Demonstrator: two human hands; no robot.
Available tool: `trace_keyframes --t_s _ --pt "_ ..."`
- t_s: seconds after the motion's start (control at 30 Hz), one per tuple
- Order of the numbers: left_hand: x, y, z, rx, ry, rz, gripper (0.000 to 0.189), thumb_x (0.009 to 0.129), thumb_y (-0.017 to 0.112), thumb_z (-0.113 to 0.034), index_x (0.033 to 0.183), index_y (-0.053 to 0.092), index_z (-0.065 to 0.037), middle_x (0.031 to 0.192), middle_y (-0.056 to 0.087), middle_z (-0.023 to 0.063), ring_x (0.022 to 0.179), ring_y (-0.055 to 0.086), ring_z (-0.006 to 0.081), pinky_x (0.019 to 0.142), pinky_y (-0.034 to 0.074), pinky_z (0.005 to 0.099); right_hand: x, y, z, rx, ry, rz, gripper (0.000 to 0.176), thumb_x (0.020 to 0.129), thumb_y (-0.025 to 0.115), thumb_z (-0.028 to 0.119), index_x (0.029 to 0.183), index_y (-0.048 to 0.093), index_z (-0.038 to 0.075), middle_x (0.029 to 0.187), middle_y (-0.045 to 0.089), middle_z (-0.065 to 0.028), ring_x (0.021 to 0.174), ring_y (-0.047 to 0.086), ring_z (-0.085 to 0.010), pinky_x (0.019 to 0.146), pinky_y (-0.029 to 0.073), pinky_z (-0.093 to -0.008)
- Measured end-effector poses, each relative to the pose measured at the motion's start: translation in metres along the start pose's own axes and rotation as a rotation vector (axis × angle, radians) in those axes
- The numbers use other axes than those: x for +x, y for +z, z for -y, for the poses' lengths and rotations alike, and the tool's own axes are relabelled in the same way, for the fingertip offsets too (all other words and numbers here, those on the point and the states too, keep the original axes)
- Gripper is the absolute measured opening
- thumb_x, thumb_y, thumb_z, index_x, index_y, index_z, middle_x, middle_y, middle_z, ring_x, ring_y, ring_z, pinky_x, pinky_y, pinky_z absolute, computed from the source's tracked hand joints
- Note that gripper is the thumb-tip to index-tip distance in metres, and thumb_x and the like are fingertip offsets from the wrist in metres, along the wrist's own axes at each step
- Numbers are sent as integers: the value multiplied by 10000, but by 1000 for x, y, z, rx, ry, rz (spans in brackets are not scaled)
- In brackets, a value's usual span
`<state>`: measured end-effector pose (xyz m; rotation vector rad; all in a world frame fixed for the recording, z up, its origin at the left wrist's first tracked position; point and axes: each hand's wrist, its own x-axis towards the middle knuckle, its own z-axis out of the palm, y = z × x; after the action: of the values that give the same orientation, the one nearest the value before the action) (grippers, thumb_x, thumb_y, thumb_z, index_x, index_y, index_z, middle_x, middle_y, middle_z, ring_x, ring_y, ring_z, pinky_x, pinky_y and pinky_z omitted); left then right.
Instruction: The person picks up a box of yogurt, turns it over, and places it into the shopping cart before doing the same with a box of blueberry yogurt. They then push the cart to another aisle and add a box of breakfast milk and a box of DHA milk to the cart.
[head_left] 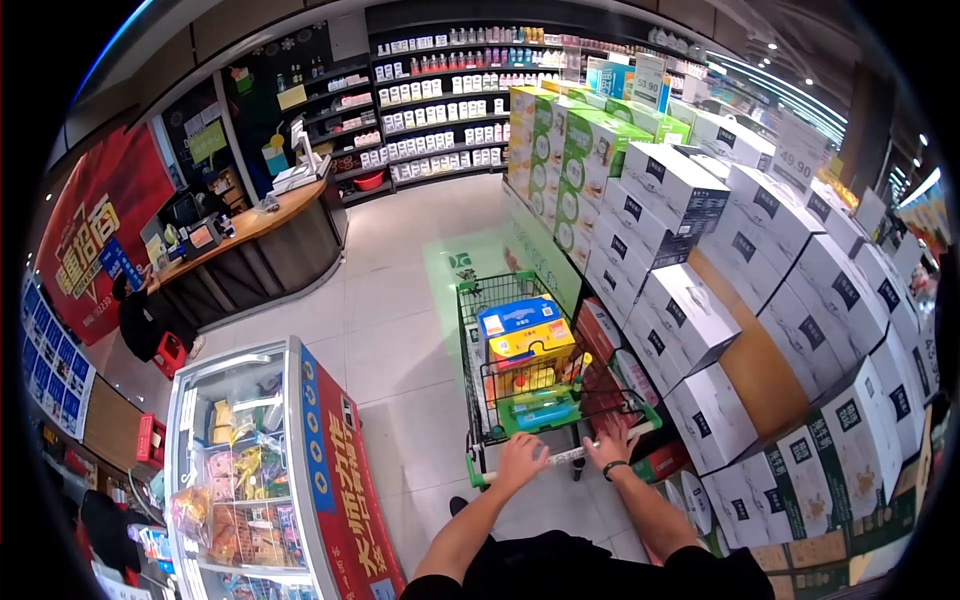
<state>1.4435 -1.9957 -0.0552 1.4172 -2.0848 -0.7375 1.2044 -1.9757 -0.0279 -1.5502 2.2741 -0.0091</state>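
Observation:
Both of my hands are on the handle of a shopping cart (462, 340) with black wire sides and green trim. My left hand (523, 460) is curled around the left part of the handlebar. Farther along, my right hand (607, 446) is closed over the bar, a dark band on its wrist. Inside the basket, a blue box (520, 316) sits behind a yellow box (533, 342). Closer to me are yellow-and-red packs (533, 380) and a teal package (545, 413) by the green child-seat flap. The undersides of my fingers are hidden.
White cartons (690, 310) are stacked close along the cart's right side, with green-and-white boxes (580, 150) beyond. A glass-topped freezer (290, 420) stands at left. Behind it is a curved counter (270, 255), with a person in black (143, 320) nearby. Stocked shelves (445, 115) line the back.

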Motion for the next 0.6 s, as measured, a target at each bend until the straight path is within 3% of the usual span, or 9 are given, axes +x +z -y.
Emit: trace_keyframes --t_s 0.03,0.13,0.2,0.27,0.3,0.4,0.47,0.53,0.6 --pt "9 0 6 -93 67 -74 186 858 704 -225 935 724 -57 1022 705 83 1098 621 286 917 498 402 13 -5 4 -23 73 121 611 858 618 587 1292 674 162 1678 175 -103 1569 -8 -321 1202 19 -673" --pt "34 -10 33 -287 48 23 183 888 677 -215 956 724 -51 997 709 103 1018 649 307 876 519 416 36 -2 28 42 293 -80 651 814 628 587 1295 660 150 1699 75 -136 1573 -13 -318 1210 52 -647" --pt "50 -40 40 -331 29 26 176 905 662 -210 957 724 -55 980 712 109 972 658 316 853 527 417 67 14 36 88 612 -82 941 813 686 508 1610 245 269 1706 -68 -139 1578 -30 -311 1217 74 -633" --pt "59 -60 59 -361 5 30 171 922 646 -206 958 724 -58 963 716 115 926 668 326 830 535 418 92 21 43 362 831 -123 1021 856 718 397 1632 59 326 1708 -75 -126 1577 15 -319 1211 108 -646" --pt "61 -70 71 -365 -44 15 169 932 638 -206 956 724 -63 958 718 115 902 672 324 808 538 416 103 24 48 449 857 -170 1031 892 721 285 1627 2 361 1711 -22 -128 1570 103 -322 1196 150 -667" --pt "70 -105 109 -370 -212 63 165 951 622 -201 953 725 -72 954 723 107 857 685 309 773 540 401 139 38 42 589 921 -230 1032 896 722 247 1627 3 360 1706 45 -137 1562 151 -312 1178 155 -696" --pt "70 -111 145 -370 -303 30 164 948 626 -200 955 725 -69 952 723 108 856 692 298 757 540 380 191 127 -19 1005 846 -623 997 905 724 162 1623 49 310 1542 432 -225 1368 498 -378 1084 393 -657" --pt "75 -121 174 -314 -317 14 170 952 622 -193 950 733 -64 922 729 108 836 702 282 747 541 367 190 86 26 879 997 -623 940 907 712 103 1617 113 248 1391 571 -261 1205 618 -421 1061 463 -567" --pt "81 -132 208 -350 -430 -23 181 955 618 -189 940 742 -58 883 735 114 809 708 276 735 541 365 193 55 54 1119 988 -613 871 911 708 103 1601 185 199 1330 599 -273 1075 681 -410 944 561 -509"
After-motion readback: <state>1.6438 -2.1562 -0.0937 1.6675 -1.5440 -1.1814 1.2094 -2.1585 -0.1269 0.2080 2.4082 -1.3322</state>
